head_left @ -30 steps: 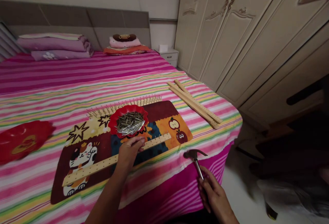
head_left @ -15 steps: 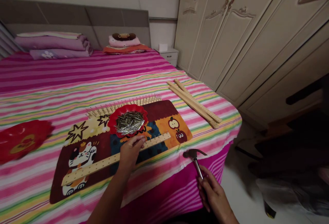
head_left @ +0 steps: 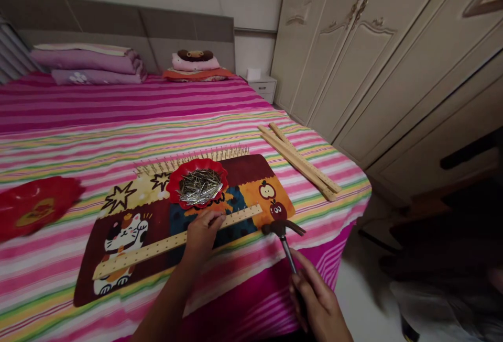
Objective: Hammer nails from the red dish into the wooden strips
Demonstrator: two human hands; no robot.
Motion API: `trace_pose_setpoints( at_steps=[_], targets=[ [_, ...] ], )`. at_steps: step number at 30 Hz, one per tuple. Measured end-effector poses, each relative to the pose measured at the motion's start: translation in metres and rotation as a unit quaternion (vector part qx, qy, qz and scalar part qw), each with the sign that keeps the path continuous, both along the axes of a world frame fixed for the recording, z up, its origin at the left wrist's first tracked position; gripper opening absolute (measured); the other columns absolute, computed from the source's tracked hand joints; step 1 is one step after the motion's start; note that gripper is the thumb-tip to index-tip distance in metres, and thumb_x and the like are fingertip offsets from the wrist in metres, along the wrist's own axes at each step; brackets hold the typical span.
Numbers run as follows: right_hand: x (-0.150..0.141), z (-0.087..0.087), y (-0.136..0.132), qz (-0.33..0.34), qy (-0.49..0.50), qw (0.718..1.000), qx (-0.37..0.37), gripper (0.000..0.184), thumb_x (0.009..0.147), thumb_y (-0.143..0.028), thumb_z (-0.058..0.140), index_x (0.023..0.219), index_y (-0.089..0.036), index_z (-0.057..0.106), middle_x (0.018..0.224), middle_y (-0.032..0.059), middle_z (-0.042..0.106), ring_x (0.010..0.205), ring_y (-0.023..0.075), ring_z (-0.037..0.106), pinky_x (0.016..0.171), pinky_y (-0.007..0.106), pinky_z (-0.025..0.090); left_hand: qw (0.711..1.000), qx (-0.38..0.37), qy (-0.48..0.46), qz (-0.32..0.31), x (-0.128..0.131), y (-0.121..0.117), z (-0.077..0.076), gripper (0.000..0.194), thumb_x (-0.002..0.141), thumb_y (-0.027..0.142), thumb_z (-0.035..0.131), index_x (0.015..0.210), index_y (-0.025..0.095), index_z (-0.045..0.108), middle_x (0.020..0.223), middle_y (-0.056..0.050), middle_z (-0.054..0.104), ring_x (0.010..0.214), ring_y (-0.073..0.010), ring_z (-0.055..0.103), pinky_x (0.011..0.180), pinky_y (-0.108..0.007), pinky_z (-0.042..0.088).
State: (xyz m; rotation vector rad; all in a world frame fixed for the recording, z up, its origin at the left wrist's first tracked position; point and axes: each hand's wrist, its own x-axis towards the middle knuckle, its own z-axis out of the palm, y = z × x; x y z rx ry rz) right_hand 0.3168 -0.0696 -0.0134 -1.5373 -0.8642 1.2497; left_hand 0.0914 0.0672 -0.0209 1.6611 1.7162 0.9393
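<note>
A long wooden strip point(head_left: 157, 248) with rows of small holes lies slantwise on a patterned mat point(head_left: 84, 279). Several nails stand in its right end. Over the strip's middle is my left hand point(head_left: 203, 229), thumb and fingertips pinched together; whatever is between them is too small to make out. My right hand point(head_left: 316, 295) grips a claw hammer point(head_left: 286, 240) by its handle, the head raised near the mat's lower right corner. Just beyond my left hand sits a red scalloped bowl point(head_left: 173, 187) full of loose nails point(head_left: 200, 186).
Behind the bowl lies a wooden strip point(head_left: 157, 166) bristling with upright nails. More wooden strips point(head_left: 298, 161) lie crossed at the bed's right side. A red lid-like piece point(head_left: 58, 195) rests at left. Folded bedding point(head_left: 94, 64) and a wardrobe point(head_left: 334, 59) stand farther back.
My right hand has carried the hammer left and slightly up, closer to the strip. My left hand stays pinched over the strip, shifted slightly. The view has tilted a little.
</note>
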Motion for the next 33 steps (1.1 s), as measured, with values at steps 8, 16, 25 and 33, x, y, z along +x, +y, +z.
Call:
trace_pose_setpoints(
  at_steps=[8,16,25,33],
  targets=[
    [-0.038,0.043,0.054,0.212,-0.164,0.948,0.172,0.043,0.088,-0.021,0.039,0.130,-0.024,0.049,0.060,-0.0033,0.059,0.053,0.0136,0.057,0.057,0.024,0.050,0.998,0.036,0.041,-0.021,0.003,0.001,-0.003,0.020,0.075,0.035,0.051,0.063,0.023,0.062,0.068,0.001,0.058,0.069,-0.0143,0.054,0.067,-0.025,0.040],
    [-0.050,0.043,0.070,0.253,-0.232,0.908,0.239,0.047,0.088,-0.012,0.037,0.134,-0.020,0.042,0.121,0.0095,0.063,0.110,0.0193,0.058,0.092,0.033,0.047,0.997,0.040,0.053,-0.033,0.002,0.000,-0.008,0.020,0.077,0.030,0.050,0.062,0.021,0.059,0.068,0.000,0.055,0.069,-0.0135,0.052,0.065,-0.025,0.037],
    [-0.040,0.045,0.057,0.240,-0.233,0.913,0.234,0.045,0.088,-0.015,0.039,0.133,-0.020,0.045,0.112,0.0090,0.067,0.104,0.0217,0.062,0.090,0.034,0.048,0.997,0.029,0.071,-0.029,0.004,0.001,-0.006,0.019,0.076,0.028,0.049,0.062,0.021,0.060,0.068,-0.001,0.058,0.070,-0.0151,0.055,0.065,-0.027,0.040],
    [0.016,-0.019,0.003,0.049,-0.139,0.987,0.069,0.042,0.079,-0.045,0.056,0.116,-0.027,0.063,0.110,0.0009,0.070,0.112,0.0232,0.057,0.092,0.024,0.045,0.998,0.048,0.041,-0.004,-0.015,0.001,0.009,0.022,0.078,0.033,0.048,0.087,0.021,0.065,0.085,-0.002,0.066,0.075,-0.0143,0.060,0.070,-0.026,0.046]
  ],
)
